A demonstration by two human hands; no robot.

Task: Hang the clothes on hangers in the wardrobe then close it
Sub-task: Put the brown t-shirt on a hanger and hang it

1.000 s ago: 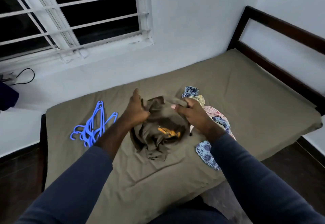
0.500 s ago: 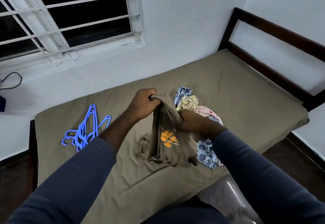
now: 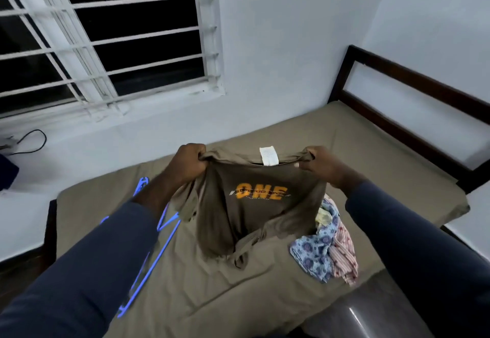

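Both fists are curled tight on the shoulders: the left hand [image 3: 189,162] and the right hand [image 3: 322,165] stretch the brown cotton T-shirt with orange "ONE" print [image 3: 254,221] side to side above the olive-sheeted bed [image 3: 371,157]. The collar is up, the hem hangs down and the print faces the person. Blue plastic hangers [image 3: 165,245] lie to the left, and a pile of patterned clothes [image 3: 326,252] lies to the right.

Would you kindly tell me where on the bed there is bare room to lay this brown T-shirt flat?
The olive bedsheet is bare between the dark wooden bed frame and the patterned clothes pile, and along the near edge below the brown T-shirt. The blue plastic hangers crowd the left, and the pile crowds the right.
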